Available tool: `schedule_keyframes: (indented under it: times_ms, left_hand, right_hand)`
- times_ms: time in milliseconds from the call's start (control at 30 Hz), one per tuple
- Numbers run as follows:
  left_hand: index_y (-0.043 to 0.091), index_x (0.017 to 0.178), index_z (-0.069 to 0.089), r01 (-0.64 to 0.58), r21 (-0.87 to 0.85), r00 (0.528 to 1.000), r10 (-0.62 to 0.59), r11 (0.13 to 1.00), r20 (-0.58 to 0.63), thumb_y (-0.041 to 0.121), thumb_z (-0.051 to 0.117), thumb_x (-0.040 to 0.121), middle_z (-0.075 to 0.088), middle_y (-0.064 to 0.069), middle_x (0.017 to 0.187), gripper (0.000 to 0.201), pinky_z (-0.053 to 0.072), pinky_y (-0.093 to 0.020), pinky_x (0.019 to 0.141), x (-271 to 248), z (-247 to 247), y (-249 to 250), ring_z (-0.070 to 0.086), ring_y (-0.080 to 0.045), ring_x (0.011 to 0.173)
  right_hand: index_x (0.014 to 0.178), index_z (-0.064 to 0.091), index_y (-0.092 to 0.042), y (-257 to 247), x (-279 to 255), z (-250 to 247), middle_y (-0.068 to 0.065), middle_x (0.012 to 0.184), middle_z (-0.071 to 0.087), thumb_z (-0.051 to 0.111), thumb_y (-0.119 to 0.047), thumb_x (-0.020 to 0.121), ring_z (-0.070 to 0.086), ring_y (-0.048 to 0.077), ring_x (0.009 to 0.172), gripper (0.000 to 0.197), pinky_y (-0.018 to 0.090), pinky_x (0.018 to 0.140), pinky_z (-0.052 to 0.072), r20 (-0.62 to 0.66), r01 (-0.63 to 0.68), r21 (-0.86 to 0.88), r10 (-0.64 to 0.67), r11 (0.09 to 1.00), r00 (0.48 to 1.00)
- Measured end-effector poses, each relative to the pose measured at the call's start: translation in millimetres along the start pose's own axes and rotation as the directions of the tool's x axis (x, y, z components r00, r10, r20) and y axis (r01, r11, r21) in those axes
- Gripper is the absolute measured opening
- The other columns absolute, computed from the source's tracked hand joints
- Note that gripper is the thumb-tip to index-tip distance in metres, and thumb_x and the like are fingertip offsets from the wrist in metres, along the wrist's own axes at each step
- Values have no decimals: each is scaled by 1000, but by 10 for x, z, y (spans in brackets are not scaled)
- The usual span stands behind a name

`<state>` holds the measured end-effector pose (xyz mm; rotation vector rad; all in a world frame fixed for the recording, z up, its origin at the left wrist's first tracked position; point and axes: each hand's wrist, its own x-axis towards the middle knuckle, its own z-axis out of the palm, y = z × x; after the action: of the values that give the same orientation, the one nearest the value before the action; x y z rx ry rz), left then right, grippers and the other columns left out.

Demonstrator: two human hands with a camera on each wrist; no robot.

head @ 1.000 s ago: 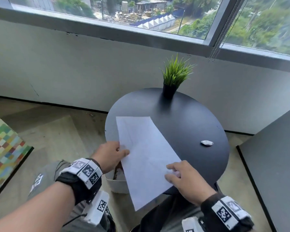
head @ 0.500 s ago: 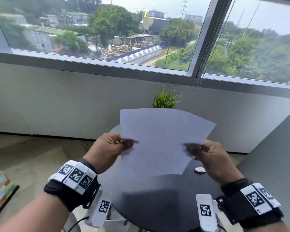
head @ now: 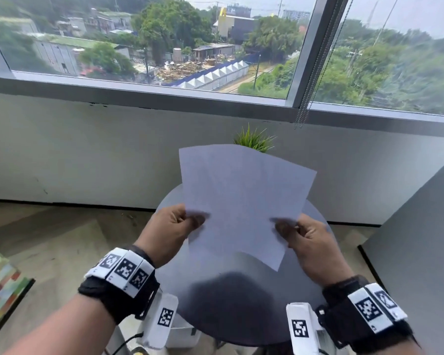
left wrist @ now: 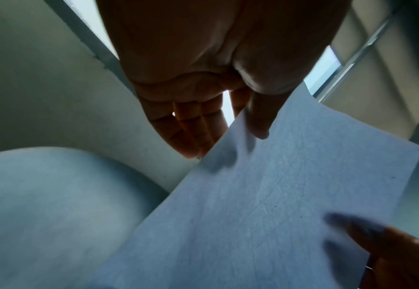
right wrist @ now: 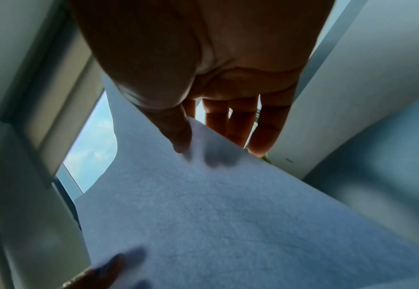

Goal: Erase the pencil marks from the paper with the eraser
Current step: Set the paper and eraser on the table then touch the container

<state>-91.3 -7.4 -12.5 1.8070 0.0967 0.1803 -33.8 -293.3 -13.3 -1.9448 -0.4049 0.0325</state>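
Both hands hold a white sheet of paper (head: 241, 201) up in the air above the round black table (head: 241, 308). My left hand (head: 182, 221) pinches its left edge and my right hand (head: 292, 229) pinches its right edge. In the left wrist view the thumb lies on the paper (left wrist: 265, 205) with the fingers (left wrist: 191, 133) behind it. The right wrist view shows the same pinch on the paper (right wrist: 228, 215), whose surface carries faint thin lines. The eraser is hidden from every view.
A small green plant (head: 254, 139) stands at the table's far side, partly behind the sheet. A white bin (head: 182, 336) sits under the table's near left edge. A grey panel (head: 420, 252) stands at the right, a window wall beyond, a multicoloured mat (head: 0, 285) at left.
The paper lay on the table a second ago; both hands lifted it and now hold it upright in the air. The eraser, seen on the table before, is now covered.
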Motion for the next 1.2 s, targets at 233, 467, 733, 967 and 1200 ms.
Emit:
schedule_keyframes:
  times_ms: [233,467,733,967,1200]
  left_hand:
    - [33,84,68,162,322,986,-166,933,-16,31,68,90,69,15,71,6,52,-33,72,-52,-11,-369,64,-4,67]
    - [31,134,53,28,360,979,46,932,-196,23,70,88,57,4,110,49,46,-33,95,14,126,-441,58,-11,100]
    - [54,149,1,-225,762,929,-102,608,356,18,49,86,5,12,161,87,32,-34,114,106,437,-736,24,-15,145]
    - [41,153,21,-197,829,902,-234,523,362,33,47,97,19,8,162,62,24,-36,117,753,520,-917,28,-20,145]
    - [24,147,39,-235,849,893,-240,474,381,22,41,101,30,1,156,46,32,-35,113,1141,497,-926,36,-25,140]
  right_hand:
    - [91,76,-29,263,-33,73,-3,87,72,60,-39,85,66,18,75,20,35,56,58,10,-223,-56,224,973,974]
    - [88,54,-8,428,42,304,11,73,57,49,2,93,56,21,55,12,31,44,53,20,-524,581,633,623,774]
    - [108,50,-11,610,285,540,14,96,62,52,-14,97,73,30,73,12,40,65,60,176,-603,671,696,433,696]
    - [115,60,-17,552,539,394,8,122,66,58,-34,96,67,22,92,26,37,76,55,215,-591,193,554,783,804]
    - [144,38,-21,799,701,419,3,148,32,50,-58,87,27,32,138,69,51,109,33,352,43,-814,433,580,830]
